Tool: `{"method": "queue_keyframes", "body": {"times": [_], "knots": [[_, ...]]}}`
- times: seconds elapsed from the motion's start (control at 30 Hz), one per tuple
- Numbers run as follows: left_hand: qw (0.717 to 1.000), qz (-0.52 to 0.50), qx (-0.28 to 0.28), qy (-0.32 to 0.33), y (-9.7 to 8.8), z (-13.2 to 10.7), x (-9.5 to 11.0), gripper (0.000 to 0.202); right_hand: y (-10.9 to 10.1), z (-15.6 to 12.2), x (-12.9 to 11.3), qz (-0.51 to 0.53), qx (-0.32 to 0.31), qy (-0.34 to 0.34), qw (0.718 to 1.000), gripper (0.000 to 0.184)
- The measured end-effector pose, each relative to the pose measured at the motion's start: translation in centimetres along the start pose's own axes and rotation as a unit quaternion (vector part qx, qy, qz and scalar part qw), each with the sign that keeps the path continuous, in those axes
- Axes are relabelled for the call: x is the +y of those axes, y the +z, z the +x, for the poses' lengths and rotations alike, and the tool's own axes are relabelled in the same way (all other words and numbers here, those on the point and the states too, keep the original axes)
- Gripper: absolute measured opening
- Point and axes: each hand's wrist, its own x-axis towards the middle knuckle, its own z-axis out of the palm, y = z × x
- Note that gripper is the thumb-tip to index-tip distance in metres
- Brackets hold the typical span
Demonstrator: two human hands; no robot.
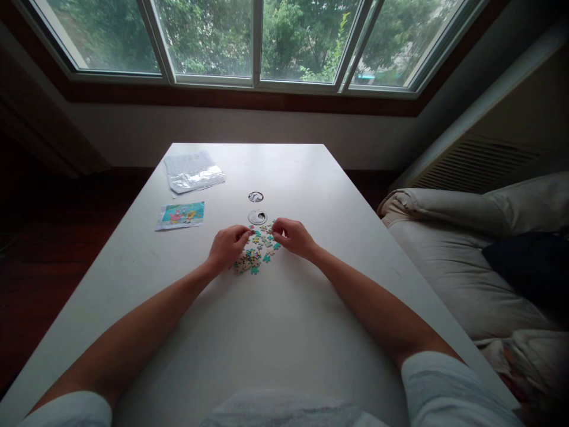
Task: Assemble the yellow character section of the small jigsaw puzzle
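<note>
A loose pile of small jigsaw puzzle pieces [249, 259], teal, yellow and pale, lies on the white table between my hands. At its left edge, my left hand [228, 245] is closed, thumb and fingertips pinched together over the upper pieces. My right hand [294, 236] is closed too, its curled fingertips down at the pieces on the upper right. Whatever sits in either pinch is too small to make out. Just beyond the pieces lies a round silver-grey disc [254, 217] with a dark spot, and behind it a smaller dark-rimmed round disc [255, 197].
On the left of the white table [284, 332] lies a teal picture card [182, 214] with cartoon figures. A clear plastic bag [194, 172] rests farther back. To the right stands a pale sofa [435, 261] with a dark cloth [528, 267]. Windows [208, 41] are ahead.
</note>
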Motion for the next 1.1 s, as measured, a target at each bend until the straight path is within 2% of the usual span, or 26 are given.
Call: {"method": "queue_keyframes", "body": {"times": [0.1,0.2,0.33,0.53,0.63,0.73,0.83,0.93,1.03,1.1], "knots": [[0.997,0.057,0.027,-0.044,-1.3,1.2,-2.1,0.034,-1.1,0.1,0.4,-0.128,-0.010,0.012,0.992,0.004],[0.988,0.120,0.029,-0.089,-2.4,2.2,-4.1,0.034,-2.0,0.1,0.2,-0.254,-0.057,-0.001,0.966,0.009],[0.978,0.183,0.012,-0.095,-3.0,2.5,-5.2,0.035,-2.5,0.2,-0.1,-0.340,-0.115,-0.023,0.933,0.013],[0.963,0.263,0.015,-0.061,-2.9,2.3,-4.9,0.032,-2.9,0.3,0.2,-0.357,-0.157,-0.038,0.920,0.013],[0.958,0.279,0.022,-0.059,-2.9,2.3,-4.9,0.028,-3.3,0.3,0.1,-0.326,-0.160,-0.032,0.931,0.015],[0.960,0.274,0.020,-0.051,-3.1,2.3,-4.8,0.025,-3.7,0.3,-0.1,-0.247,-0.182,-0.043,0.951,0.014],[0.972,0.233,-0.035,-0.007,-4.0,2.4,-4.2,0.023,-3.6,0.3,-0.3,-0.185,-0.221,-0.052,0.956,0.020],[0.974,0.154,-0.144,0.077,-5.4,2.2,-2.8,0.021,-3.2,0.2,-0.2,-0.173,-0.231,-0.040,0.957,0.018],[0.951,0.103,-0.256,0.141,-6.5,1.9,-1.4,0.021,-2.9,0.2,-0.1,-0.182,-0.210,-0.030,0.960,0.015],[0.939,0.106,-0.293,0.149,-6.8,1.6,-0.7,0.022,-2.7,0.2,-0.3,-0.180,-0.202,-0.038,0.962,0.016]]}}
